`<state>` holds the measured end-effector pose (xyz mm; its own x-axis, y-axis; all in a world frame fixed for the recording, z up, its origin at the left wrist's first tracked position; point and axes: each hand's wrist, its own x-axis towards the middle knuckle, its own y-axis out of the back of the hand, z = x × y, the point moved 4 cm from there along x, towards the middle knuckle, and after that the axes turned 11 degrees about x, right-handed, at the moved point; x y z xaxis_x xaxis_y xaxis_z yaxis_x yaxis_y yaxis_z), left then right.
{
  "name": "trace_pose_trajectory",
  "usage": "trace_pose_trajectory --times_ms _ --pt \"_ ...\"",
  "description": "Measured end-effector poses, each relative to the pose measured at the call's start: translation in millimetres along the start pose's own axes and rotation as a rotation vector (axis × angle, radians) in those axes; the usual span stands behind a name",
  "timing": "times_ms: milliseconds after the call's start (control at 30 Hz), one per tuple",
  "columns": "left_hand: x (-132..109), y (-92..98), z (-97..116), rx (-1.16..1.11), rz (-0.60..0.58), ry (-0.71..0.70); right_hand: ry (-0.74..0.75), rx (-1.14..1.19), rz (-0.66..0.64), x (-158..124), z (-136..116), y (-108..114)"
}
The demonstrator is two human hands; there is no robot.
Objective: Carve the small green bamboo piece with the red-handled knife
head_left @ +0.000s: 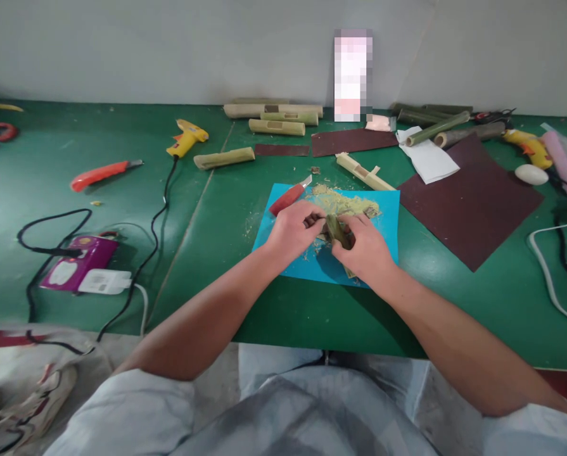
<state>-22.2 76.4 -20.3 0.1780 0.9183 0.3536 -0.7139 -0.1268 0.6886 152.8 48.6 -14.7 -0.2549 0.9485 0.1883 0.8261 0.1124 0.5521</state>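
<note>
Both hands meet over a blue sheet (382, 218) on the green table (245, 297). My right hand (366, 250) is closed around a short green bamboo piece (334, 229), held upright and tilted. My left hand (293, 228) is curled with its fingertips pinching something dark against that piece; I cannot make out what it is. Pale shavings (340, 201) lie heaped on the sheet just beyond the hands. A red-handled knife (287, 197) rests at the sheet's top left corner, next to my left hand.
Bamboo sections (276, 117) and a notched strip (362, 172) lie at the back. Dark sandpaper sheets (473, 202) are to the right, with a yellow glue gun (525, 145) and cables. At left are another glue gun (185, 138), an orange cutter (102, 174) and a purple power strip (81, 263).
</note>
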Motion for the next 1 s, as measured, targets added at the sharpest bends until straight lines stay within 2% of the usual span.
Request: trace_pose_trajectory --times_ms 67,167,433,700,867,1000 --pt "2.2 -3.0 -7.4 -0.097 -0.007 0.103 -0.014 -0.037 -0.002 -0.9 -1.5 -0.3" --pt "3.7 -6.0 -11.0 -0.168 -0.038 0.168 -0.056 -0.100 -0.016 -2.2 -4.2 -0.6" --pt "7.4 -7.7 -1.3 -0.219 -0.102 0.293 -0.172 -0.172 -0.080 -2.9 -8.1 -0.9" --pt "4.1 -14.2 5.6 -0.149 -0.130 0.214 -0.151 -0.218 -0.103 -1.5 -9.5 -2.2" --pt "4.6 -13.2 7.1 -0.091 -0.017 0.182 -0.117 -0.218 -0.063 -2.0 -6.4 -4.1" --pt "2.3 -15.5 12.0 -0.034 -0.045 0.111 -0.109 -0.206 -0.041 -2.1 -4.2 -4.9"
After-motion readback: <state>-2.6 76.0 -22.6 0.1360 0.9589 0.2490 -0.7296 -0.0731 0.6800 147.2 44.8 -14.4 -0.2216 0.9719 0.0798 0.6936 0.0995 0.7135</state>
